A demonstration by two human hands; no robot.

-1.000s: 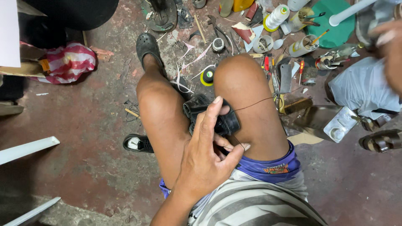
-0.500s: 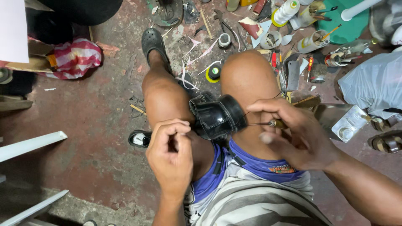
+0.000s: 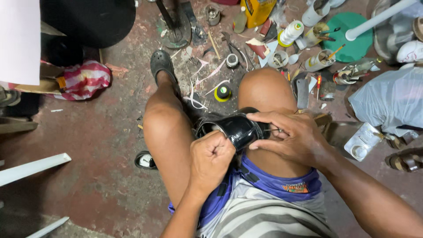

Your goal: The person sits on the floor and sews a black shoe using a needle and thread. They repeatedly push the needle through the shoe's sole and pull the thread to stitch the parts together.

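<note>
Both hands have closed onto black shoe (image 3: 235, 128), left hand (image 3: 210, 159) fisted.

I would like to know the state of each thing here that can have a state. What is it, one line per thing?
black shoe: gripped between the knees, opening turned left
left hand: closed in a fist against the shoe
right hand: fingers on the shoe's right end, pinching something thin
white thread spool: upright on the floor
small tape roll: lying flat
sandal: worn on the foot
</note>
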